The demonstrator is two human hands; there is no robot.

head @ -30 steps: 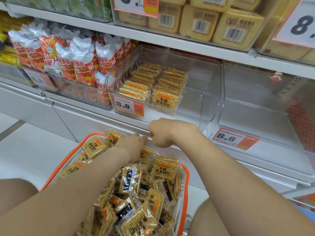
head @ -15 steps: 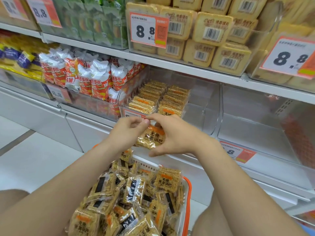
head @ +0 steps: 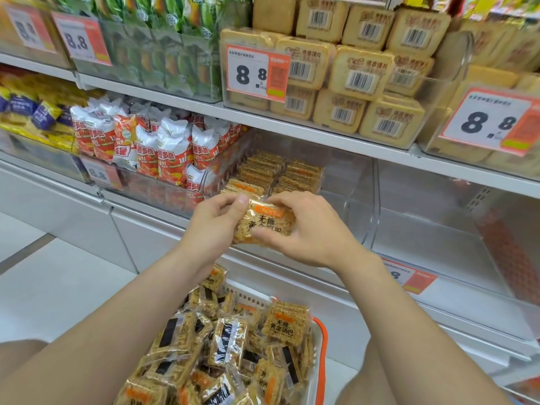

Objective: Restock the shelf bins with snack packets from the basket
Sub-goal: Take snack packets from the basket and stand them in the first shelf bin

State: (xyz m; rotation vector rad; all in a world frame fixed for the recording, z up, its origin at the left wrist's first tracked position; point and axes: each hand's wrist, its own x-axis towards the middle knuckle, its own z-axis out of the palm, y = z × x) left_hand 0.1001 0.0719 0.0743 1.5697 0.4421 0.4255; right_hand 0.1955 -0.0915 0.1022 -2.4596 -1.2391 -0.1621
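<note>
Both hands hold one golden rice-cracker packet (head: pixel 264 222) with an orange band, upright in front of the clear shelf bin (head: pixel 355 197). My left hand (head: pixel 211 226) grips its left edge, thumb on top. My right hand (head: pixel 304 229) curls round its right side and bottom. Behind the packet, two neat rows of the same packets (head: pixel 277 173) stand in the bin's left part; its right part is bare. Below, the orange-rimmed basket (head: pixel 321 343) is heaped with several loose packets (head: pixel 233 352).
To the left stands a bin of red-and-white snack bags (head: pixel 152 147). A bare clear bin (head: pixel 444 229) sits to the right. Yellow boxed packs (head: pixel 359 80) and 8.8 price tags (head: pixel 255 73) fill the shelf above. My knees flank the basket.
My hands came up out of the basket with one packet and brought it to the bin's front. The view tilted upward, showing more of the upper shelf.
</note>
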